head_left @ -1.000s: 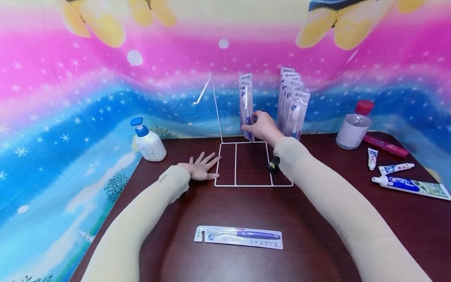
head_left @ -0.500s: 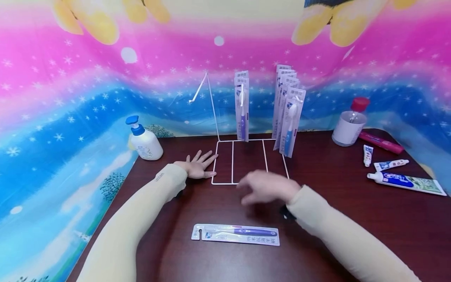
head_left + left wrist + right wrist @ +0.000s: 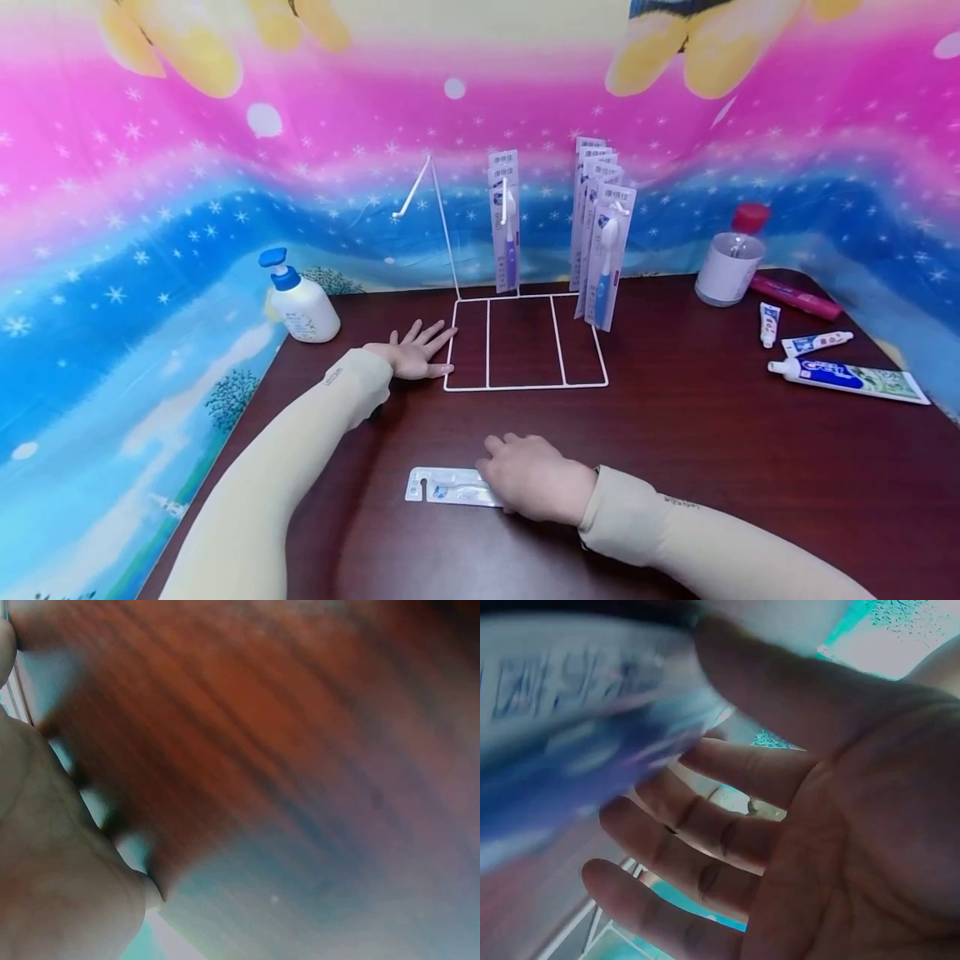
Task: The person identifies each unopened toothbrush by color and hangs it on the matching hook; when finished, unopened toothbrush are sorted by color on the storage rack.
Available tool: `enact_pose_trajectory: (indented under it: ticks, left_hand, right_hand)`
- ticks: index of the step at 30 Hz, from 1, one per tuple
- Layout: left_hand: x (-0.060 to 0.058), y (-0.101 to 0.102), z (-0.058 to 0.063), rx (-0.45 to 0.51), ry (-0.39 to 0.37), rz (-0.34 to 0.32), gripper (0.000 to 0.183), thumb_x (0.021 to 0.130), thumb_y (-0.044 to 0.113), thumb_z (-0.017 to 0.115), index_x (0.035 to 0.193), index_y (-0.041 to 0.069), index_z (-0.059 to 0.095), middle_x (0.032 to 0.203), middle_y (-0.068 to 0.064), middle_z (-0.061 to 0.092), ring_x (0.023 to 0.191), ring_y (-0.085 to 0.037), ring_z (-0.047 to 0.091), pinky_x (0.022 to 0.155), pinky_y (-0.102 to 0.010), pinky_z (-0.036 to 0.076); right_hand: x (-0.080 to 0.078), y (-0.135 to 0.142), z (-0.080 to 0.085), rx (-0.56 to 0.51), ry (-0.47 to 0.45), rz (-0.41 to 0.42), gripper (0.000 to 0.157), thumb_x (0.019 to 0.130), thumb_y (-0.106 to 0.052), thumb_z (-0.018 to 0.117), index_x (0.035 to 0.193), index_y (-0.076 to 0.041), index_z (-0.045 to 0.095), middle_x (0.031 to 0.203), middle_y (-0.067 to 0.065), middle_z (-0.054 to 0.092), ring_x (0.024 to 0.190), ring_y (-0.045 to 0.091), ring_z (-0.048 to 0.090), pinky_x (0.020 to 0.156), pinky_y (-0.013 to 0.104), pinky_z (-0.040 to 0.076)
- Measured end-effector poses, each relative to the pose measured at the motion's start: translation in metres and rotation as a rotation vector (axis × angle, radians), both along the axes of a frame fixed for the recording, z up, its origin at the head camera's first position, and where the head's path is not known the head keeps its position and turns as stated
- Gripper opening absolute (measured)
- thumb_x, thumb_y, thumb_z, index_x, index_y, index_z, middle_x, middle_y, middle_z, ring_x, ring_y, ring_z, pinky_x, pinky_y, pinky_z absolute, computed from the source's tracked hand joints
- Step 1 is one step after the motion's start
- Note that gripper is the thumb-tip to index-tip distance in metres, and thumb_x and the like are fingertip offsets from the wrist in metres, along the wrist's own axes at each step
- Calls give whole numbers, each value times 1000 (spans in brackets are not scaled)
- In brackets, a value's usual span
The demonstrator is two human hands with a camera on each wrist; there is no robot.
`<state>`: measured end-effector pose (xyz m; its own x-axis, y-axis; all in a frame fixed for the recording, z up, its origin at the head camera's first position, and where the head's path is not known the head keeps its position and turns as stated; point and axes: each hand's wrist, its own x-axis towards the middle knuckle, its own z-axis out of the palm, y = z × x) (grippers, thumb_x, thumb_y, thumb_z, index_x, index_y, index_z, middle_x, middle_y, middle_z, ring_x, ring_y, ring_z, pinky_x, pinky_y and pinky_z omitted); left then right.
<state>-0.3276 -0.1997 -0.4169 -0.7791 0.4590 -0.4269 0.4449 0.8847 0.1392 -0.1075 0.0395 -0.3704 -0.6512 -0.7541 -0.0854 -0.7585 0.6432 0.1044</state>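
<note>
My right hand (image 3: 536, 475) is over a packaged toothbrush (image 3: 453, 487) lying near the front of the table, covering its handle end. In the right wrist view the thumb and fingertips meet the edges of the blurred pack (image 3: 577, 750), pinching it. My left hand (image 3: 412, 354) rests palm down with spread fingers, its thumb and fingertips at the left side of a white wire rack (image 3: 525, 387). From the rack's middle hook hang purple toothbrush packs (image 3: 512, 265); several more packs (image 3: 604, 279), a blue one foremost, hang from the right hook. The left hook (image 3: 411, 193) is bare.
A white pump bottle (image 3: 306, 310) with a blue top stands at the back left. On the right are a red-capped clear bottle (image 3: 727, 271), a pink tube (image 3: 798, 297), two small tubes (image 3: 817, 342) and a large toothpaste tube (image 3: 855, 379). A patterned cloth (image 3: 360, 100) hangs behind.
My right hand has left the purple packs on the middle hook and come down toward me onto the toothbrush pack on the table. The left hand has stayed beside the rack.
</note>
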Motion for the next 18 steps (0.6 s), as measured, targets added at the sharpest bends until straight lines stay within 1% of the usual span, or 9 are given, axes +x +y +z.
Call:
enact_pose_trajectory:
  ticks: [3, 5, 8, 10, 13, 14, 16, 17, 18]
  left_hand:
    - [7, 2, 8, 2, 2, -14, 78, 88, 66, 31, 148, 31, -5, 153, -1, -10, 136, -35, -11, 100, -64, -1]
    - [8, 3, 10, 4, 2, -16, 78, 88, 65, 33, 148, 30, -4, 154, -2, -8, 136, -36, -10, 100, -65, 0]
    - [5, 1, 5, -3, 6, -13, 80, 86, 69, 31, 148, 33, -5, 153, 1, -10, 136, -35, -12, 100, -64, 0]
    - [3, 1, 4, -4, 2, -5, 80, 86, 70, 31, 147, 35, -6, 153, 3, -11, 136, -33, -14, 100, -64, 0]
    - [4, 0, 4, 12, 2, -11, 79, 87, 69, 31, 147, 35, -7, 153, 3, -12, 136, -34, -15, 100, -65, -1]
    - [6, 1, 6, 13, -1, -13, 78, 88, 66, 32, 147, 33, -6, 153, 1, -12, 136, -36, -14, 99, -65, -1]
    - [5, 0, 4, 38, 2, -22, 79, 87, 67, 33, 148, 33, -5, 153, 0, -11, 135, -37, -14, 97, -67, -3]
    - [3, -1, 1, 50, 4, -27, 80, 87, 68, 33, 148, 33, -5, 153, -1, -12, 135, -38, -15, 97, -67, -4]
    - [3, -1, 1, 67, 5, -24, 79, 87, 67, 33, 148, 33, -4, 153, -2, -10, 135, -39, -14, 96, -68, -4]
  right_hand:
    - [-1, 1, -2, -6, 9, -11, 23, 76, -15, 70, 99, -19, 65, 87, 3, 55, 76, 19, 56, 56, 33, 47]
    - [-3, 3, -1, -6, -20, -25, 25, 77, -11, 68, 100, -20, 63, 86, 3, 56, 76, 18, 56, 56, 33, 47]
    - [-5, 9, 4, -12, -82, -48, 31, 74, -8, 71, 100, -21, 62, 86, 0, 57, 79, 17, 57, 59, 35, 47]
    - [-9, 13, 9, -53, -116, -62, 27, 73, -8, 71, 94, -21, 61, 85, -2, 57, 78, 16, 57, 60, 35, 47]
    - [-16, 21, 19, -177, -155, -81, 20, 75, -9, 70, 85, -21, 59, 77, -7, 55, 70, 11, 55, 54, 32, 45]
    - [-19, 24, 23, -238, -157, -84, 18, 75, -10, 69, 82, -21, 58, 73, -9, 53, 66, 10, 53, 53, 30, 44]
    - [-25, 29, 33, -372, -171, -102, 16, 75, -11, 68, 79, -22, 56, 67, -11, 49, 58, 7, 48, 49, 27, 40]
    - [-28, 32, 40, -439, -173, -117, 15, 76, -12, 67, 81, -22, 56, 66, -12, 49, 56, 6, 46, 48, 25, 40]
    - [-32, 35, 45, -508, -169, -132, 15, 76, -12, 66, 82, -22, 57, 65, -12, 49, 54, 6, 45, 48, 24, 39]
